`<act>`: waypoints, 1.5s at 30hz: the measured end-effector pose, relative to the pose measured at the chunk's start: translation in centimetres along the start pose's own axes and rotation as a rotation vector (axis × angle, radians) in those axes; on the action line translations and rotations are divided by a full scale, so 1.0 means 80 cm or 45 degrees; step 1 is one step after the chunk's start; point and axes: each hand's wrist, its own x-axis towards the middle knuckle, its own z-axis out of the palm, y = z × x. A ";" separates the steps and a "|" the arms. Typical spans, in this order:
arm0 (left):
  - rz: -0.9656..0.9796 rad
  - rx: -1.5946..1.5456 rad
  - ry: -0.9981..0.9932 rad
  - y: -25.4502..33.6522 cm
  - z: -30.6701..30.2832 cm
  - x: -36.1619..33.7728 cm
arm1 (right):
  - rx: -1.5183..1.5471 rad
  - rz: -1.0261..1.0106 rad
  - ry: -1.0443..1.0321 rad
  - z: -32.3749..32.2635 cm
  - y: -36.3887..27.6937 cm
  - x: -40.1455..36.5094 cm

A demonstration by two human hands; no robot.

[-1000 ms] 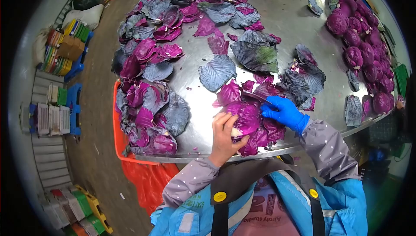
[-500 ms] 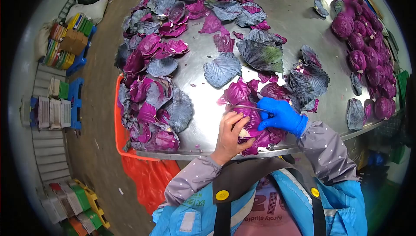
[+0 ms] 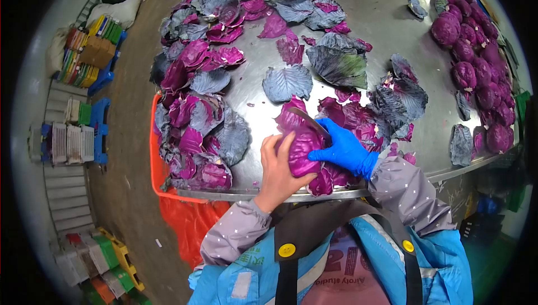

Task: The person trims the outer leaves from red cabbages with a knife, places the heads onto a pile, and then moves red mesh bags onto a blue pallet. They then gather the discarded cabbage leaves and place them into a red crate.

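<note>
A red cabbage [image 3: 303, 151] sits near the front edge of the metal table, cupped on its left side by my bare left hand [image 3: 276, 171]. My right hand [image 3: 343, 149], in a blue glove, grips a knife [image 3: 306, 118] whose blade lies over the top of the cabbage. The gloved thumb presses against the cabbage's right side. Loose purple leaves [image 3: 352, 115] lie just behind and to the right of my right hand. The knife's handle is hidden in the glove.
Trimmed leaves [image 3: 210, 82] are heaped along the table's left side, above an orange crate [image 3: 157, 165]. Several whole red cabbages [image 3: 464, 75] are piled at the right edge. Dark outer leaves [image 3: 337, 66] lie mid-table. Stacked crates [image 3: 72, 141] stand on the floor at left.
Both hands and the cabbage have shifted slightly left, and the cabbage has turned. The knife blade now angles up to the left and shows more clearly.
</note>
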 end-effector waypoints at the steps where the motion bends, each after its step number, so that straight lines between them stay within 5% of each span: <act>1: -0.030 0.061 -0.126 0.008 -0.008 0.010 | 0.043 -0.041 -0.027 0.002 0.002 0.004; 4: -0.004 -0.120 -0.166 -0.009 -0.001 0.009 | 0.259 -0.162 0.015 0.013 0.034 0.015; 6: -0.025 -0.109 -0.155 -0.010 -0.003 0.003 | 0.748 0.072 0.025 0.007 0.049 0.021; 12: -0.102 -0.183 -0.070 -0.023 -0.007 -0.010 | 0.381 0.173 0.159 -0.007 0.090 0.029; 15: -0.135 -0.220 -0.069 -0.020 -0.005 -0.004 | -0.224 -0.327 0.416 -0.009 0.047 0.024; 19: -0.145 -0.179 -0.027 -0.016 0.001 -0.006 | -0.485 -0.233 0.216 0.005 -0.011 0.003; 22: -0.154 -0.141 0.023 -0.011 0.007 -0.006 | -0.459 0.104 -0.053 -0.004 -0.029 0.004; 26: -0.132 -0.062 0.047 0.000 0.012 -0.003 | -0.246 0.044 0.112 0.010 0.064 0.012; 27: -0.130 -0.067 0.053 0.000 0.014 -0.003 | 0.103 0.106 0.063 0.007 0.059 0.010; 31: -0.151 -0.064 0.086 -0.001 0.016 -0.007 | 0.167 0.132 0.030 0.000 0.021 -0.004; 34: -0.164 -0.067 0.096 0.001 0.018 -0.005 | -0.270 0.025 -0.015 -0.006 0.015 0.000; 36: -0.180 -0.065 0.107 -0.001 0.017 -0.005 | 0.454 0.078 -0.076 -0.001 0.044 0.012; 39: -0.209 -0.149 0.097 -0.008 0.012 -0.001 | 0.247 0.206 -0.065 -0.013 0.074 0.026; 42: -0.369 -0.270 0.053 -0.019 0.005 -0.003 | 0.205 0.230 -0.021 -0.025 0.081 0.024; 45: -0.725 -1.348 0.093 -0.044 -0.005 -0.001 | 0.199 0.195 0.162 -0.039 0.103 0.022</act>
